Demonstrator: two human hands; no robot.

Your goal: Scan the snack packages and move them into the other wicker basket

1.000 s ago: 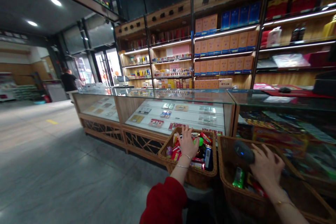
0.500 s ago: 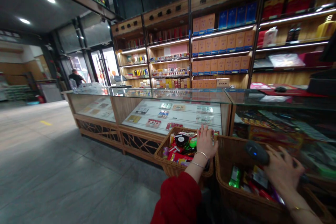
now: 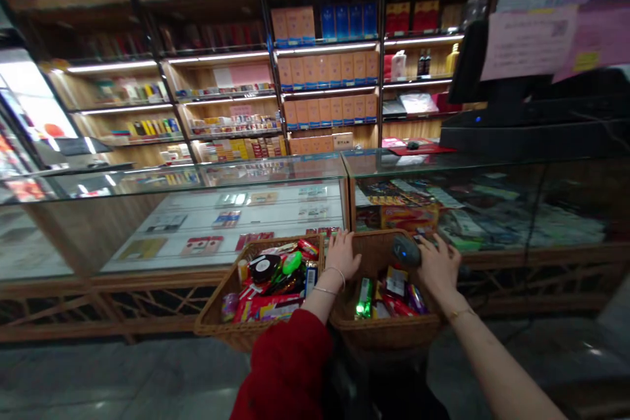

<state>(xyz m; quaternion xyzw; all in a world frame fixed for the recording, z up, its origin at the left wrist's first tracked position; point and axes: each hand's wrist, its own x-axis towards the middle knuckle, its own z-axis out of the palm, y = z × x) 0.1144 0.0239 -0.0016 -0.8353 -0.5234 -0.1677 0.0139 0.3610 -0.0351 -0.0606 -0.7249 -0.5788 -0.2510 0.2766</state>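
Note:
My left hand [image 3: 343, 254], below a red sleeve and thin bracelets, rests over the adjoining rims of two wicker baskets, fingers stretched out and holding nothing. The left basket [image 3: 216, 305] is full of colourful packets, with a round black item [image 3: 264, 268] and a bright green one [image 3: 292, 262] on top. In my right hand [image 3: 440, 266] is a dark barcode scanner [image 3: 406, 251] with a small blue light, held above the right basket [image 3: 388, 323]. That basket contains fewer packets, among them a shiny green packet [image 3: 364, 297] and a purple one [image 3: 416, 300].
A glass display counter [image 3: 256, 167] stands right behind the baskets. On its right side sit a dark monitor [image 3: 465, 65] with paper notes [image 3: 529, 42] attached. Shelves with rows of orange boxes [image 3: 327, 71] line the wall. Grey floor [image 3: 147, 374] lies in front.
My view has turned to the right, bringing the monitor and notes into sight. My left hand is now at the rims between the baskets. The scanner stays in my right hand.

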